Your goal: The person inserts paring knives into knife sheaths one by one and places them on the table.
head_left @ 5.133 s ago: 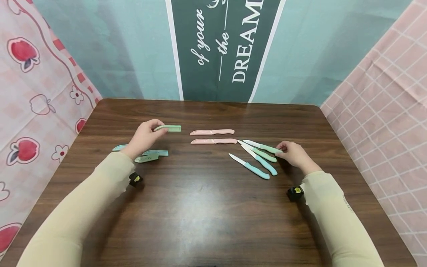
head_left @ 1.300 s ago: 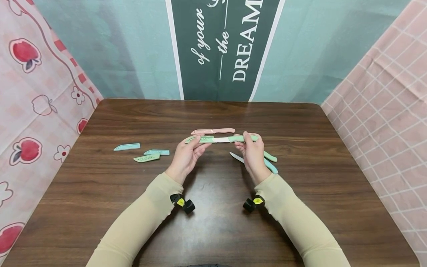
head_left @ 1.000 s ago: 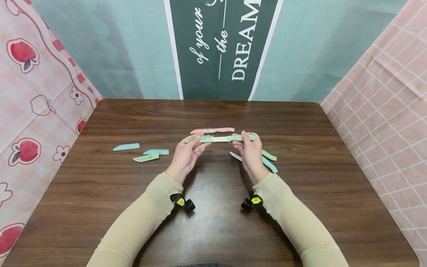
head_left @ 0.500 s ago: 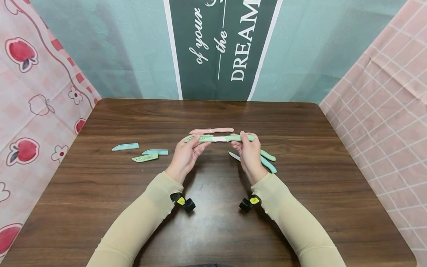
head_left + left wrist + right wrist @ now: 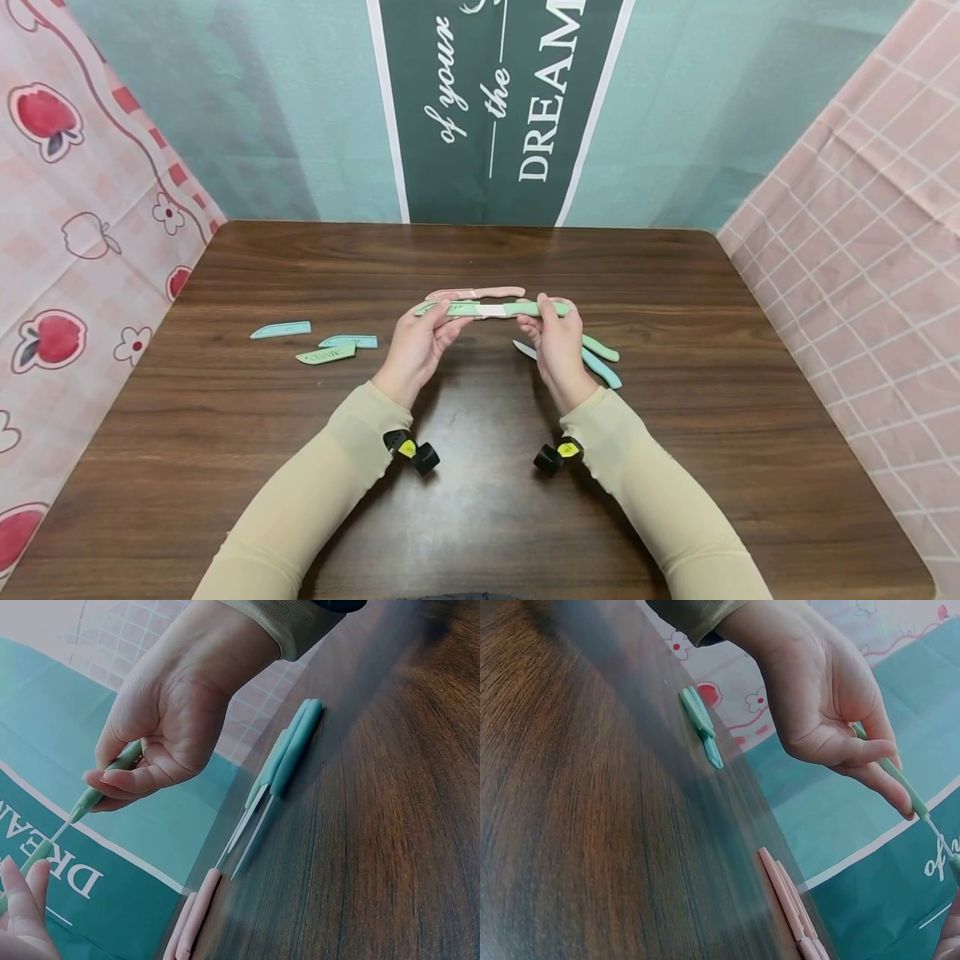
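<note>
Left hand (image 5: 411, 354): fingers pinching green cover (image 5: 462, 310). Right hand (image 5: 561, 352): fingers pinching green knife (image 5: 512, 309) by handle, blade partly inside cover. Counter (image 5: 480, 533), left: two blue covers (image 5: 281, 330).

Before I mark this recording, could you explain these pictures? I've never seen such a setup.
There is no machine: these are a person's bare left hand and right hand. The wide picture comes from a camera worn on the head, looking down. The other two come from small black wrist cameras, and each mostly shows the opposite hand.

The left hand holds a green cover; the right holds a green knife, its blade seemingly partway inside.

On the brown table, two blue covers and a second green cover lie to the left, two pink knives beyond the hands, and another green knife and two blue knives to the right.
</note>
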Motion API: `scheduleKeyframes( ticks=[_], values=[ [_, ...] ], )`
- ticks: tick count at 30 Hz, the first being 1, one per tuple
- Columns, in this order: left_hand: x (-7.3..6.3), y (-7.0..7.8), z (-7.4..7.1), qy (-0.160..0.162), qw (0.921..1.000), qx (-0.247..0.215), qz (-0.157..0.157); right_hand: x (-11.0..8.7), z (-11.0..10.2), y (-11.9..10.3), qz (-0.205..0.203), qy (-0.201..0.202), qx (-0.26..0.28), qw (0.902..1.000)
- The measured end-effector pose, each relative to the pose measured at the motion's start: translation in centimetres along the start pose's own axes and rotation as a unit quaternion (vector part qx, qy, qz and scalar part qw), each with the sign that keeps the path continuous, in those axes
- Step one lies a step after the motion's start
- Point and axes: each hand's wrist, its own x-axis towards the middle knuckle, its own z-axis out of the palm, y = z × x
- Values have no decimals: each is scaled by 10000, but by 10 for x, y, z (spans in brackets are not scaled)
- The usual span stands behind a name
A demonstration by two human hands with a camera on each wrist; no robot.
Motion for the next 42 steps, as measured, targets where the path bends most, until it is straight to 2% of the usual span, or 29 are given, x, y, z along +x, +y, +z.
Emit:
scheduleKeyframes(
  ticks=[15,26,42],
  values=[
    [0,-1,2,210,9998,-17,-34,0,2,2,29,60,-82,9999],
    [1,-2,4,92,9999,45,-16,1,5,3,-1,93,-101,9999],
    [3,-4,4,130,9999,-67,-78,-1,7,3,36,75,-55,9999]
  ],
)
